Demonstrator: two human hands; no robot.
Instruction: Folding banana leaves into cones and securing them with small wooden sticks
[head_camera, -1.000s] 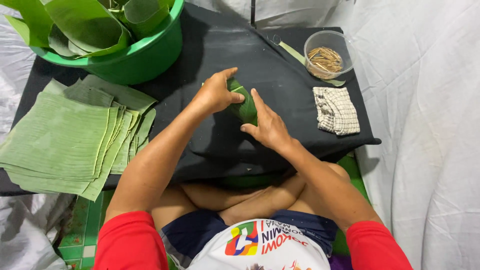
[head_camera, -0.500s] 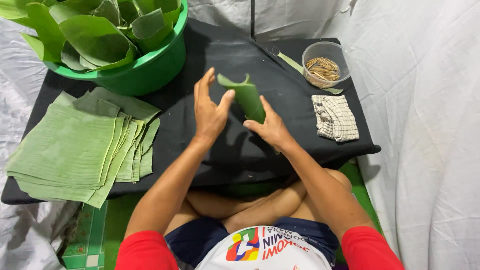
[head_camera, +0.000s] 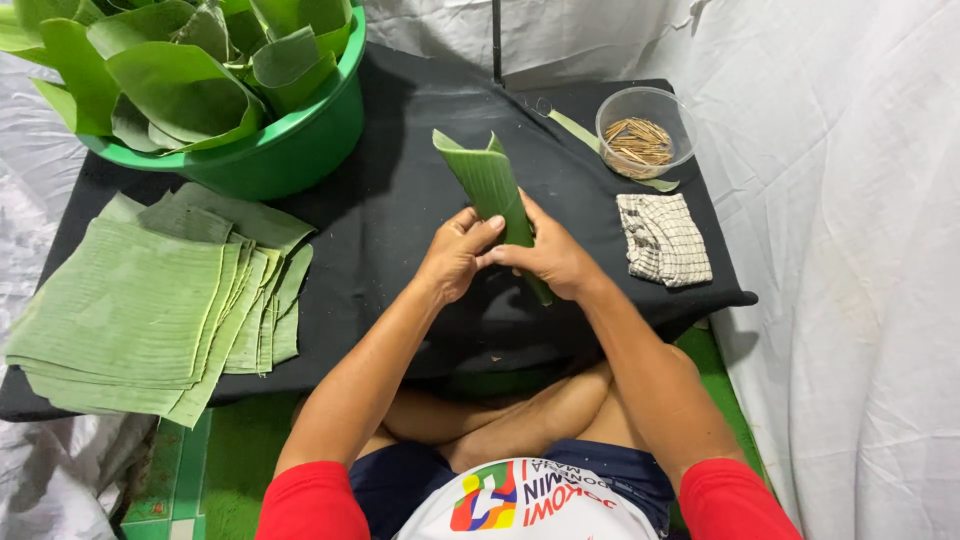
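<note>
A green banana leaf piece (head_camera: 489, 180), folded into a long narrow roll, stands tilted over the black cloth-covered table (head_camera: 400, 200). My left hand (head_camera: 455, 255) and my right hand (head_camera: 545, 255) both grip its lower half, fingers meeting in front of it. The leaf's top end sticks up and away from me, and its lower tip shows below my right hand.
A stack of flat cut banana leaves (head_camera: 140, 300) lies at the left. A green basin (head_camera: 290, 150) full of folded leaves stands at the back left. A clear bowl of small sticks (head_camera: 640, 135) and a checked cloth (head_camera: 662, 238) sit at the right. White sheeting surrounds the table.
The leaf was pressed low on the table; now it is rolled longer and lifted, and both hands have come together around its lower half.
</note>
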